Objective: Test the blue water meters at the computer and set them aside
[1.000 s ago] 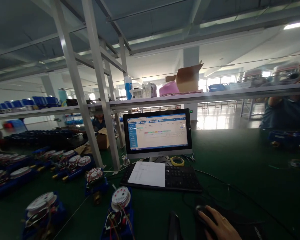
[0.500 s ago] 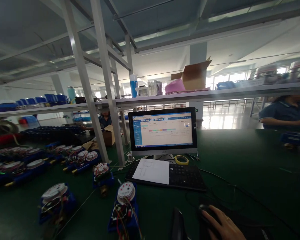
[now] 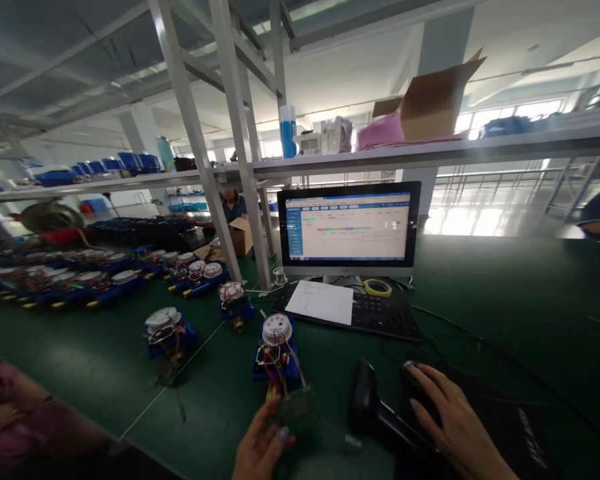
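Observation:
My right hand (image 3: pixel 453 420) rests on a black computer mouse (image 3: pixel 417 380) on a dark mouse pad at the lower right. My left hand (image 3: pixel 260 450) holds a small green circuit board (image 3: pixel 296 405), wired to a blue water meter (image 3: pixel 276 347) with a white dial just beyond it. A black handheld scanner (image 3: pixel 375 410) lies between my hands. Further back stand a lit monitor (image 3: pixel 349 229) and a black keyboard (image 3: pixel 380 315) with a white paper sheet (image 3: pixel 321 301) on it.
Several more blue water meters (image 3: pixel 167 330) line the green table (image 3: pixel 505 300) to the left. Grey rack posts (image 3: pixel 240 147) rise beside the monitor, under a shelf with a cardboard box (image 3: pixel 433 100). A yellow tape roll (image 3: pixel 377 287) lies behind the keyboard. Another person's pink sleeve (image 3: pixel 15 413) shows at the lower left.
The view has tilted down and turned left. My left hand has come into view holding the circuit board. My right hand stays on the mouse.

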`<state>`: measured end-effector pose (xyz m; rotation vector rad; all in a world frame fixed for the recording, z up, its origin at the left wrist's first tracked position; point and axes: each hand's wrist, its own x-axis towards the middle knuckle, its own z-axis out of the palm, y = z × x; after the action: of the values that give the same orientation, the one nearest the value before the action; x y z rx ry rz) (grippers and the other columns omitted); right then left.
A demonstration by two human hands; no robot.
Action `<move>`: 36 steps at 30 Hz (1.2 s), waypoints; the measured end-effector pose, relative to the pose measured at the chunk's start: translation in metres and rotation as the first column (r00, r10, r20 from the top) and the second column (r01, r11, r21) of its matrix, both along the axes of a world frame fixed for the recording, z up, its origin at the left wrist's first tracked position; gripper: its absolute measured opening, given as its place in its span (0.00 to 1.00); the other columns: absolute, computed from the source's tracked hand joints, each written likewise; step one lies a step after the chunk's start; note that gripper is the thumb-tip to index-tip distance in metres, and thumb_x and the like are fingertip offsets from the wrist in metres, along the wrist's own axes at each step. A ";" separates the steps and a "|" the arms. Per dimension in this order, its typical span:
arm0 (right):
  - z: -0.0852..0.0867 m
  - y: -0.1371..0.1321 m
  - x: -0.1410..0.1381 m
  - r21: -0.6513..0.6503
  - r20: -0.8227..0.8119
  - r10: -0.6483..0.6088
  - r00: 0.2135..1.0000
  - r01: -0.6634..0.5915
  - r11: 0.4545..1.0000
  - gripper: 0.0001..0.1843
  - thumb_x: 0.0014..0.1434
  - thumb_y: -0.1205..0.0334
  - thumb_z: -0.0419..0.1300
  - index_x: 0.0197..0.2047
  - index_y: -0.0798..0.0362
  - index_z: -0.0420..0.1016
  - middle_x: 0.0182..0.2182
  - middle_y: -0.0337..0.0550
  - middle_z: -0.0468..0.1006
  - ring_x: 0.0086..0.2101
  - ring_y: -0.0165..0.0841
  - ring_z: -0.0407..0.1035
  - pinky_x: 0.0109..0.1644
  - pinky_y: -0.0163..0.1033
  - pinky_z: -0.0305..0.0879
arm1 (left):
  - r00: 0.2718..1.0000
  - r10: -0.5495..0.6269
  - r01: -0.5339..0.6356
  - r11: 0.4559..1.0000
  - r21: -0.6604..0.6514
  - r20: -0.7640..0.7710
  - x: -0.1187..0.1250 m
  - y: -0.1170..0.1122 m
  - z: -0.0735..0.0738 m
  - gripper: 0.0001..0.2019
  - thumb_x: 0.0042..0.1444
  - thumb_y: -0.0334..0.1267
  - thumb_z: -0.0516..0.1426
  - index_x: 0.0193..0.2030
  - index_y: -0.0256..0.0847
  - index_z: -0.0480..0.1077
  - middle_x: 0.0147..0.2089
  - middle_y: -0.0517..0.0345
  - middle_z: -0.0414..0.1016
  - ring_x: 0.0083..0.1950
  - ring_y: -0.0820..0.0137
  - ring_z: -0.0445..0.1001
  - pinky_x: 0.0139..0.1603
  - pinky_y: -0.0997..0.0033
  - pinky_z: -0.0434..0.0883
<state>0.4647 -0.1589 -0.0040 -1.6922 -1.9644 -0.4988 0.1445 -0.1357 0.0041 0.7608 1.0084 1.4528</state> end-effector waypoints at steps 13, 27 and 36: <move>0.062 -0.017 -0.090 -0.535 -0.656 0.004 0.754 -0.469 0.702 0.11 0.47 0.66 0.51 0.35 0.59 0.67 0.25 0.39 0.68 0.25 0.27 0.61 0.27 0.30 0.58 | 0.575 -0.064 0.422 0.877 -0.230 0.815 -0.002 0.001 0.019 0.08 0.58 0.26 0.48 0.39 0.27 0.66 0.34 0.48 0.68 0.27 0.81 0.68 0.27 0.85 0.70; 0.085 -0.019 -0.130 -0.359 -0.845 0.073 0.530 -0.664 0.656 0.04 0.44 0.68 0.52 0.27 0.59 0.64 0.23 0.36 0.63 0.25 0.24 0.54 0.29 0.28 0.57 | 0.355 0.078 0.435 0.868 -0.238 0.932 -0.003 0.003 0.024 0.21 0.64 0.38 0.37 0.29 0.30 0.64 0.23 0.54 0.67 0.22 0.83 0.66 0.22 0.87 0.67; 0.094 -0.020 -0.121 -0.388 -0.857 0.023 0.515 -0.672 0.631 0.04 0.44 0.68 0.52 0.27 0.58 0.63 0.23 0.37 0.62 0.26 0.25 0.54 0.30 0.29 0.58 | 0.364 0.091 0.428 0.867 -0.254 0.927 -0.001 0.003 0.031 0.21 0.64 0.37 0.37 0.32 0.26 0.64 0.27 0.49 0.67 0.22 0.83 0.65 0.22 0.89 0.67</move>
<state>0.3435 -0.1794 0.0898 -1.3190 -1.7396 1.1787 0.1434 -0.1326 0.0351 -0.3699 0.2854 1.0775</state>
